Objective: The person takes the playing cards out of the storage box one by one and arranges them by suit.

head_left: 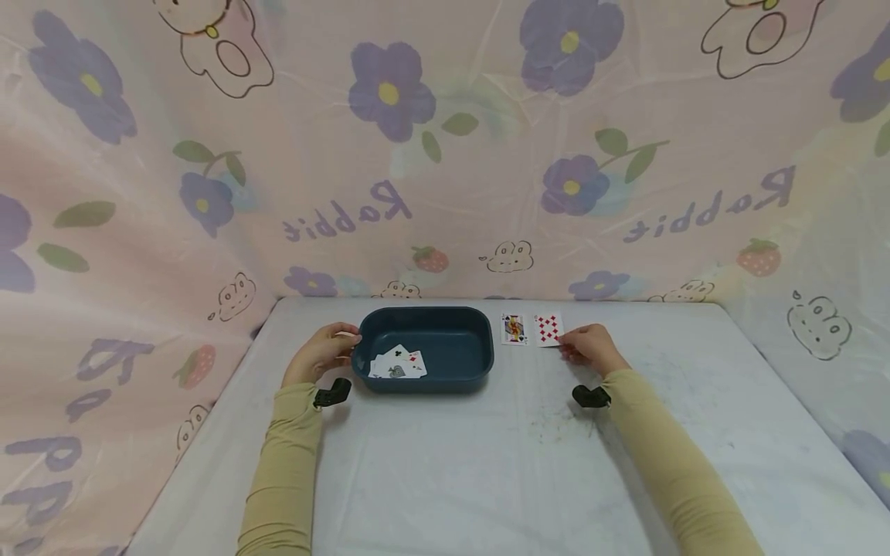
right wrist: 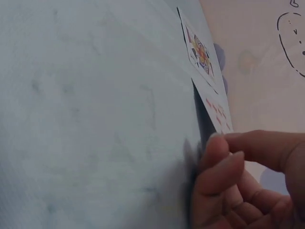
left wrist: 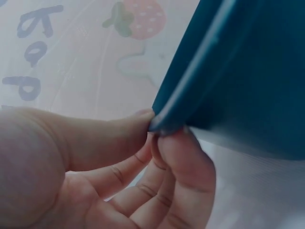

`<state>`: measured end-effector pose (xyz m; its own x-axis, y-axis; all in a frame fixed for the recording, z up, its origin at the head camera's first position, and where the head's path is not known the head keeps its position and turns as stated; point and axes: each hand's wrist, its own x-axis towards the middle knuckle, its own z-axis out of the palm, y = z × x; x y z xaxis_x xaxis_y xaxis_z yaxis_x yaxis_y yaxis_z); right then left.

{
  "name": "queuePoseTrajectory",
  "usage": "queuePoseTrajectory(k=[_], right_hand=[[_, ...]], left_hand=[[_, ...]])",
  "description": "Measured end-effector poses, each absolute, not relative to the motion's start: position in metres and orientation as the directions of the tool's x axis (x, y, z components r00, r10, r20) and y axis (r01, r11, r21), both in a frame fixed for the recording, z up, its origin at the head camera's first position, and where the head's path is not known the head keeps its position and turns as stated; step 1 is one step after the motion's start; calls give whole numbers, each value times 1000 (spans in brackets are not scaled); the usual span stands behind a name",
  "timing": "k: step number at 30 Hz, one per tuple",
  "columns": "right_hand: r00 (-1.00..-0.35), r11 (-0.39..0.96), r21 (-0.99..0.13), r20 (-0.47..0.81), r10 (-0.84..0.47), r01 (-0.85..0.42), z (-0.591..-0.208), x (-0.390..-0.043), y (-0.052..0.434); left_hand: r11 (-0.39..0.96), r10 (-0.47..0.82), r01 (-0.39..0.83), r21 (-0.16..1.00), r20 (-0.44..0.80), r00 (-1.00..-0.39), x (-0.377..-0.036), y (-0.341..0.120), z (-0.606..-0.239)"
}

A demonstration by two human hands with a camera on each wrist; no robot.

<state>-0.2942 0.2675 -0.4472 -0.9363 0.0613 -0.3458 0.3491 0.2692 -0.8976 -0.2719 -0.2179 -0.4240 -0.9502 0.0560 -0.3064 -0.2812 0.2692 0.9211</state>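
The right hand (head_left: 587, 347) is pinching the diamonds card (head_left: 548, 330) at its corner, card sticking out toward 10 o'clock from the fingertips. A face card (head_left: 514, 329) lies just beside it at 9 o'clock. The left hand (head_left: 322, 353) pinches the blue tray (head_left: 445, 377) rim.

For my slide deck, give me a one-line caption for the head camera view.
Left hand grips the blue tray rim while right hand pinches a diamonds card.

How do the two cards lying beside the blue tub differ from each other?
The face card shows a colourful court figure; the diamonds card shows only red pips. The face card lies nearer the blue tub, untouched; the diamonds card is pinched at its edge by the right hand. Both lie face up on the table.
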Motion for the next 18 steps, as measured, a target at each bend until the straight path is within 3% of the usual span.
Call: queuePoseTrajectory(k=[18], right_hand=[[-930,376,-853,-360,81,363,-452,-300,271]], left_hand=[[248,73,-288,925,-314,-947,-270,-219,-424]])
